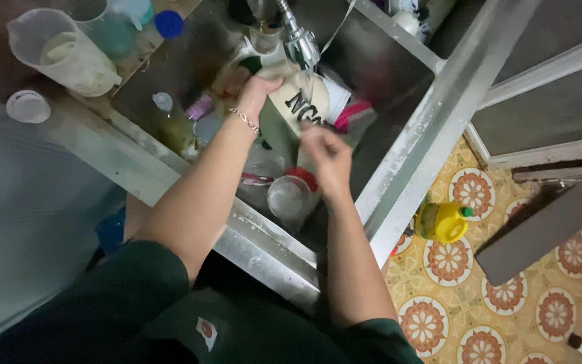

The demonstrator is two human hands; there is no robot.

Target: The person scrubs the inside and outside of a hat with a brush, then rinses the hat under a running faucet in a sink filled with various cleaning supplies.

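Note:
Over a steel sink (pixel 399 175), my left hand (pixel 259 94) grips the top of a cream and dark green cup-like container (pixel 298 101) with dark lettering, held just under the metal tap (pixel 299 42). A thin chain bracelet circles that wrist. My right hand (pixel 328 155) is at the container's lower edge, fingers curled against it, apparently on a dark green cloth or sponge (pixel 279 131).
The sink holds a clear glass (pixel 288 198), a clear bottle (pixel 170 121), a pink brush (pixel 355 114) and other dishes. A plastic measuring jug (pixel 62 54) and a white lid (pixel 28 106) sit on the left counter. A yellow bottle (pixel 442 221) stands on the patterned floor tiles.

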